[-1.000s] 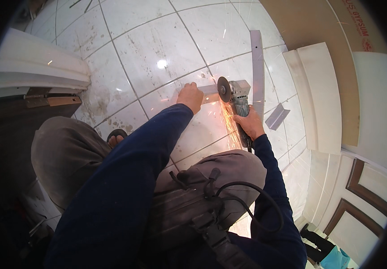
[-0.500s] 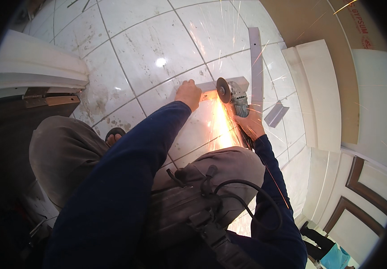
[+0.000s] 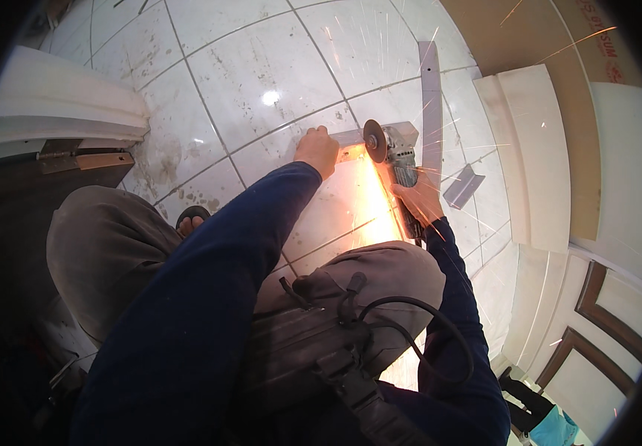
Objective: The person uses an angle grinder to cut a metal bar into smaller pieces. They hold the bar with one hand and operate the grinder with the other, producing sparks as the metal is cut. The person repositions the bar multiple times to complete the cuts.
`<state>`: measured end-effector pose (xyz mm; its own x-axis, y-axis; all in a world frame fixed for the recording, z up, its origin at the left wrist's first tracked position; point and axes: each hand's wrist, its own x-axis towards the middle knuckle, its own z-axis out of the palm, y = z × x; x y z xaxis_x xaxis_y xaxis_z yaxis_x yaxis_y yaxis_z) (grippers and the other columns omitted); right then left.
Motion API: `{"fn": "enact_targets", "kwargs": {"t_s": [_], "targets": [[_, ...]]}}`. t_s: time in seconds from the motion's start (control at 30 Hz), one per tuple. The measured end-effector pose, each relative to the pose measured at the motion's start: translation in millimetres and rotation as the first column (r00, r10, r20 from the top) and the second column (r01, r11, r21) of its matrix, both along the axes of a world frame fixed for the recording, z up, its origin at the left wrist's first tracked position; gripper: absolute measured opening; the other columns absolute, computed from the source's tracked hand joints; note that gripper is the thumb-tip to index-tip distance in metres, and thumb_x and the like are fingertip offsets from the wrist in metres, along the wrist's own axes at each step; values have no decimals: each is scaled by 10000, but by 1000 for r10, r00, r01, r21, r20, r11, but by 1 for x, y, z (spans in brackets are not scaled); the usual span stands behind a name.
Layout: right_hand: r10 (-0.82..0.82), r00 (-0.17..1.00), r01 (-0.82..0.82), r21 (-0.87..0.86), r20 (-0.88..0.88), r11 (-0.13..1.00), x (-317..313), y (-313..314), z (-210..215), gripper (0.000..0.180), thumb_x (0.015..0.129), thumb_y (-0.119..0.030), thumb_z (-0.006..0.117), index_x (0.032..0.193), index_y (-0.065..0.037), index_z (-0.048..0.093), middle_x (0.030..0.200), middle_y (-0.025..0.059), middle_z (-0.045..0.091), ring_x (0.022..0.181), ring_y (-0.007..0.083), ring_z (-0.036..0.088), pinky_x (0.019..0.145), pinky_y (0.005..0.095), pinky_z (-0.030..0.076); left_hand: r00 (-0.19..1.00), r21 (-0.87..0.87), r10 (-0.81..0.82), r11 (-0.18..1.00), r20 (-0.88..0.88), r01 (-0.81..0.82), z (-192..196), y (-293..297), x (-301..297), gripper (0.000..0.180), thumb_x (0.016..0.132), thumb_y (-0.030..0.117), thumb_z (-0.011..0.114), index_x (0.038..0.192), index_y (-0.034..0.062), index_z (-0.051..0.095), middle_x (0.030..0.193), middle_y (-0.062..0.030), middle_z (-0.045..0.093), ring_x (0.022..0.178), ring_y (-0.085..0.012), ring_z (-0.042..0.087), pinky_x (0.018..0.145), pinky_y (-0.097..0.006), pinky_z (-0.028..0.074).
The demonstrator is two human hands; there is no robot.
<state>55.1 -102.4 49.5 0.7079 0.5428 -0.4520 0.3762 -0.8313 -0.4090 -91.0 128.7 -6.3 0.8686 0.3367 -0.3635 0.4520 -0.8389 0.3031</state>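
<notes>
My left hand (image 3: pixel 316 151) is closed over the left end of a grey metal angle bar (image 3: pixel 351 137) lying on the tiled floor. My right hand (image 3: pixel 420 196) grips the body of an angle grinder (image 3: pixel 405 167), thumb along its side. The grinder's brown disc (image 3: pixel 374 141) stands on edge against the bar, right of my left hand. A bright stream of sparks (image 3: pixel 369 201) pours from there toward my knee. A long metal strip (image 3: pixel 430 104) lies just beyond the grinder, and a short angle offcut (image 3: pixel 464 186) rests right of my right hand.
Pale panels (image 3: pixel 533 156) and brown board (image 3: pixel 581 141) lie along the right side. A dark panel with a metal hinge (image 3: pixel 98 162) is at the left. A black cable (image 3: pixel 440 320) loops by my right thigh. Another person (image 3: pixel 548 420) shows at lower right.
The view has shifted slightly. The grinder looks a little more upright, with more of its body showing, and the spark stream is broader and brighter. Both hands keep their hold.
</notes>
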Motion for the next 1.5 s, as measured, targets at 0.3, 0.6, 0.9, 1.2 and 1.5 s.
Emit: {"fn": "enact_targets", "kwargs": {"t_s": [0.3,0.6,0.9,1.2,1.5], "targets": [[-41,999,41,-11,-15,999,2,6,-2,729,738,-406,797,1231,89,588,1083,305,729,1012,416,735,893,444,572,1000,14,4,1000,-27,-3,-6,0,1,264,833,123,737,1070,13,777,1199,-168,630,1120,-325,645,897,-405,591],[-51,998,50,-56,-24,997,-6,11,10,696,750,-400,793,1224,73,608,1103,305,727,1041,417,729,911,447,565,1000,19,10,1000,-27,-9,-5,1,-1,268,828,118,735,1074,22,780,1184,-167,638,1119,-324,647,900,-404,590],[-69,993,63,-63,-91,996,4,5,-1,742,741,-400,804,1267,77,587,1181,312,705,1071,417,718,941,458,557,1000,1,4,1000,-5,-4,-5,1,0,267,818,105,727,1061,8,775,1187,-177,635,1126,-328,642,906,-405,589],[-56,996,51,-82,-69,995,5,12,9,780,738,-409,805,1304,74,570,1212,297,703,1118,423,699,976,446,547,1000,-8,1,1000,-24,-2,-6,1,2,277,819,105,726,1071,-2,769,1192,-187,634,1128,-335,644,919,-408,587],[-48,998,47,-45,-33,998,9,15,-1,697,753,-398,790,1234,66,594,1152,295,717,1071,413,717,928,446,560,1000,8,-3,1000,-29,3,-1,0,3,280,834,125,733,1085,9,770,1203,-177,636,1131,-327,648,907,-408,590]]}}
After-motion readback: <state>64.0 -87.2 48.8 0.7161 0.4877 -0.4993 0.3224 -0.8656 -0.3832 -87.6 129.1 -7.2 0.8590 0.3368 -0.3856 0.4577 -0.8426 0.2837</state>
